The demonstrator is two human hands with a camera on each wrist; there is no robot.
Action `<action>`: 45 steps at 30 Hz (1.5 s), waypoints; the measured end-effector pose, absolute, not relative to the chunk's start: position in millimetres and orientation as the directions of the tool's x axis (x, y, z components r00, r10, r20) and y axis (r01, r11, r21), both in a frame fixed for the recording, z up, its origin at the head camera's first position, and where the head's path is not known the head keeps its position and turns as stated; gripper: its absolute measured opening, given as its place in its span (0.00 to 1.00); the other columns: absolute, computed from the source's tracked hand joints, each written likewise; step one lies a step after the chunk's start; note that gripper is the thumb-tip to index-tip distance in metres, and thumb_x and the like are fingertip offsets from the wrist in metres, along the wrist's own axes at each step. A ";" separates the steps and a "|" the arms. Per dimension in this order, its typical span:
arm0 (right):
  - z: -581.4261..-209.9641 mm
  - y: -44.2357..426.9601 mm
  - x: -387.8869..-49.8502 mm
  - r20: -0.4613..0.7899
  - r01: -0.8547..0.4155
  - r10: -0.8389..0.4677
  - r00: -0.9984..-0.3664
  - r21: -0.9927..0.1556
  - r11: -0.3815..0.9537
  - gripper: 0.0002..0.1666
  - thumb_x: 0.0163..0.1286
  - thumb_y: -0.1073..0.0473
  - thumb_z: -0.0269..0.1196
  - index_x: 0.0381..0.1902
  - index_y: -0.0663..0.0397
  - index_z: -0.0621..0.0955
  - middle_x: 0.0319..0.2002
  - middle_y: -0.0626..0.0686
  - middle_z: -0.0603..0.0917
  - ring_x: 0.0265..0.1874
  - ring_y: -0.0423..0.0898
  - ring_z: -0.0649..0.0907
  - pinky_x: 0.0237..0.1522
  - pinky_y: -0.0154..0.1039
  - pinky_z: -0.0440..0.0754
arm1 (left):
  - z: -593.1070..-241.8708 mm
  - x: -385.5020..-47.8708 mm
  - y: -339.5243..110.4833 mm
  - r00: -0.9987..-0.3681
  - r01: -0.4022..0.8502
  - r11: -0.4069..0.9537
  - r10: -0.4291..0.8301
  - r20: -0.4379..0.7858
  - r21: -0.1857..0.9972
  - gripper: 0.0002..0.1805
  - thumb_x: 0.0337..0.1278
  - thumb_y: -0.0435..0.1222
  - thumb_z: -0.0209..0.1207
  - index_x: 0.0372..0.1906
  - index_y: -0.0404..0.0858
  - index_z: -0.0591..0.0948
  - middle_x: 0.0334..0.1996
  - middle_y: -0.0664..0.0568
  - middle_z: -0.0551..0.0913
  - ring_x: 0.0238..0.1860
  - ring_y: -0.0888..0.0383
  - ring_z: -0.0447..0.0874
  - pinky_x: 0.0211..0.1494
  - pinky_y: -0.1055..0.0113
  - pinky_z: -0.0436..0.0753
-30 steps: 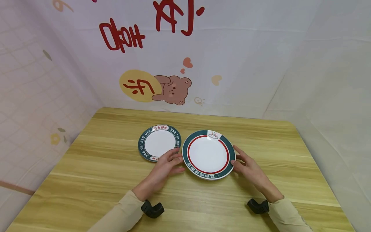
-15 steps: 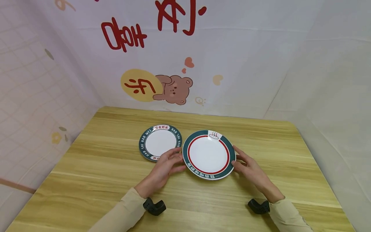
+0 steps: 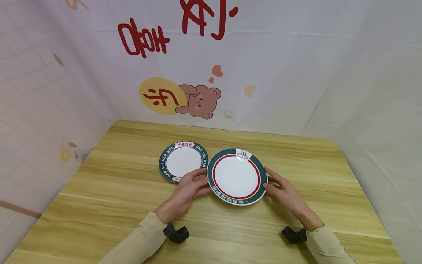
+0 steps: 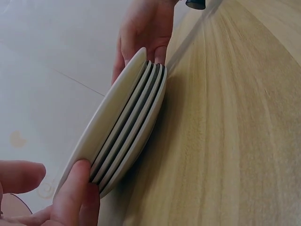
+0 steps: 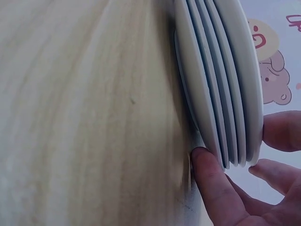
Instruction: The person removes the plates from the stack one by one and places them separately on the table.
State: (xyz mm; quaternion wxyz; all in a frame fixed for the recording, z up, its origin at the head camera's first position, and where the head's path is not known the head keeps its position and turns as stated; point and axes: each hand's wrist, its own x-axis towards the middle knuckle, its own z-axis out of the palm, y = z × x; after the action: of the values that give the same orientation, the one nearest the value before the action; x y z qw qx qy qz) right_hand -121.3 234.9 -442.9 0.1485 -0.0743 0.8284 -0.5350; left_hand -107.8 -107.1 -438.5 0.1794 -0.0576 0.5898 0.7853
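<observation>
A stack of several plates stands near the middle of the table; its top plate [image 3: 236, 176] has a white centre, a red ring and a dark green rim. At the stack's left edge my left hand [image 3: 188, 189] touches the rim with its fingertips. One of its fingers [image 4: 75, 176] lies against the stack's side, while another tip stays apart above. My right hand [image 3: 285, 192] holds the opposite edge, thumb at the top rim, a lower finger [image 5: 211, 174] against the bottom plate. White edges of the stacked plates [image 5: 221, 89] show in the right wrist view.
A smaller green-rimmed plate [image 3: 182, 161] lies left of the stack, its near right edge partly behind my left hand. The wooden table [image 3: 108, 187] ends at a white printed backdrop [image 3: 277, 73] with a bear. Black wrist mounts [image 3: 176, 233] sit on both wrists.
The head view has shifted slightly, so the backdrop and left plate appear a little further right. Both hands and the stack stay almost still.
</observation>
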 end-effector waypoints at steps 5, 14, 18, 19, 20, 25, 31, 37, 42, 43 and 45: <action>-442.9 235.6 -122.6 -0.159 0.036 -0.277 -0.948 -0.915 0.403 0.38 0.81 0.53 0.58 0.82 0.53 0.60 0.69 0.71 0.71 0.59 0.58 0.82 0.54 0.31 0.83 | -437.3 -107.9 -106.2 -0.928 -0.352 -0.222 0.206 -0.310 0.909 0.28 0.76 0.27 0.54 0.75 0.28 0.65 0.64 0.31 0.74 0.58 0.48 0.82 0.60 0.59 0.85; -442.2 237.3 -124.2 -0.143 0.048 -0.312 -0.939 -0.955 0.293 0.33 0.83 0.55 0.55 0.79 0.62 0.64 0.76 0.69 0.64 0.58 0.51 0.84 0.59 0.46 0.84 | -438.9 -109.2 -105.6 -0.929 -0.354 -0.183 0.179 -0.323 0.917 0.29 0.74 0.27 0.57 0.75 0.29 0.66 0.61 0.33 0.76 0.53 0.51 0.84 0.57 0.61 0.87; -442.0 237.1 -125.4 -0.141 0.049 -0.311 -0.940 -0.957 0.288 0.31 0.84 0.56 0.54 0.78 0.63 0.66 0.77 0.67 0.64 0.58 0.48 0.84 0.58 0.45 0.84 | -438.8 -109.4 -105.6 -0.934 -0.342 -0.159 0.163 -0.317 0.926 0.29 0.73 0.26 0.57 0.75 0.30 0.66 0.61 0.33 0.77 0.53 0.51 0.85 0.56 0.61 0.87; -442.0 237.1 -125.7 -0.140 0.047 -0.311 -0.940 -0.957 0.287 0.31 0.84 0.56 0.54 0.77 0.63 0.66 0.77 0.67 0.63 0.58 0.47 0.84 0.58 0.45 0.84 | -438.9 -109.5 -105.6 -0.935 -0.340 -0.154 0.159 -0.316 0.928 0.29 0.73 0.26 0.58 0.75 0.30 0.66 0.60 0.33 0.78 0.53 0.51 0.85 0.56 0.61 0.87; -442.1 237.0 -125.9 -0.137 0.045 -0.309 -0.941 -0.957 0.288 0.30 0.84 0.56 0.54 0.77 0.63 0.66 0.77 0.67 0.64 0.58 0.46 0.84 0.58 0.45 0.85 | -439.0 -109.7 -105.6 -0.936 -0.339 -0.148 0.155 -0.316 0.929 0.29 0.73 0.26 0.58 0.75 0.30 0.67 0.60 0.33 0.78 0.52 0.51 0.85 0.56 0.61 0.87; -444.1 237.8 -126.4 -0.113 0.012 -0.323 -0.940 -0.955 0.297 0.29 0.84 0.60 0.53 0.77 0.65 0.67 0.76 0.69 0.64 0.58 0.41 0.82 0.57 0.44 0.85 | -440.0 -110.1 -105.7 -0.942 -0.323 -0.131 0.141 -0.305 0.937 0.29 0.71 0.26 0.59 0.74 0.30 0.68 0.58 0.33 0.80 0.50 0.51 0.86 0.55 0.60 0.88; -447.1 239.1 -126.8 -0.099 -0.029 -0.333 -0.938 -0.933 0.360 0.31 0.81 0.64 0.54 0.78 0.60 0.66 0.66 0.72 0.74 0.55 0.49 0.84 0.54 0.33 0.85 | -441.3 -109.7 -104.1 -0.954 -0.297 -0.119 0.086 -0.288 0.947 0.28 0.68 0.24 0.60 0.71 0.29 0.72 0.52 0.35 0.82 0.43 0.54 0.86 0.49 0.62 0.90; -447.1 237.8 -128.3 -0.122 -0.006 -0.333 -0.935 -0.933 0.360 0.35 0.82 0.62 0.55 0.81 0.60 0.59 0.66 0.74 0.73 0.56 0.56 0.84 0.54 0.36 0.85 | -439.6 -108.0 -105.3 -0.960 -0.278 -0.117 0.039 -0.276 0.953 0.26 0.68 0.24 0.61 0.70 0.29 0.74 0.48 0.37 0.83 0.39 0.56 0.86 0.42 0.66 0.90; -446.5 236.6 -128.2 -0.138 0.002 -0.305 -0.942 -0.914 0.407 0.35 0.81 0.60 0.56 0.81 0.61 0.60 0.67 0.72 0.74 0.58 0.58 0.82 0.54 0.33 0.84 | -433.6 -104.2 -111.7 -0.967 -0.255 -0.142 0.021 -0.254 0.956 0.26 0.68 0.25 0.62 0.69 0.31 0.76 0.48 0.37 0.83 0.39 0.56 0.87 0.43 0.67 0.90; -446.4 236.6 -127.9 -0.137 0.001 -0.300 -0.944 -0.910 0.414 0.35 0.81 0.59 0.56 0.80 0.61 0.61 0.67 0.72 0.74 0.59 0.59 0.82 0.53 0.32 0.84 | -432.3 -103.1 -113.9 -0.968 -0.250 -0.145 0.013 -0.251 0.957 0.26 0.68 0.25 0.62 0.69 0.31 0.76 0.48 0.37 0.83 0.39 0.55 0.87 0.43 0.67 0.90; -446.4 236.7 -127.2 -0.137 -0.003 -0.292 -0.947 -0.901 0.433 0.35 0.81 0.58 0.57 0.80 0.62 0.62 0.67 0.71 0.75 0.60 0.59 0.81 0.53 0.30 0.83 | -429.2 -100.9 -119.1 -0.970 -0.242 -0.141 -0.002 -0.245 0.960 0.26 0.68 0.26 0.62 0.69 0.31 0.76 0.48 0.37 0.82 0.39 0.55 0.87 0.44 0.66 0.90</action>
State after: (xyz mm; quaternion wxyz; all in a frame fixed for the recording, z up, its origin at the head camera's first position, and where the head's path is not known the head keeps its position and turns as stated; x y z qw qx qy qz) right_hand -127.2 236.7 -446.4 0.1376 -0.0881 0.8353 -0.5249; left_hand -100.9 -119.1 -429.2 0.0801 -0.0939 0.6506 0.7493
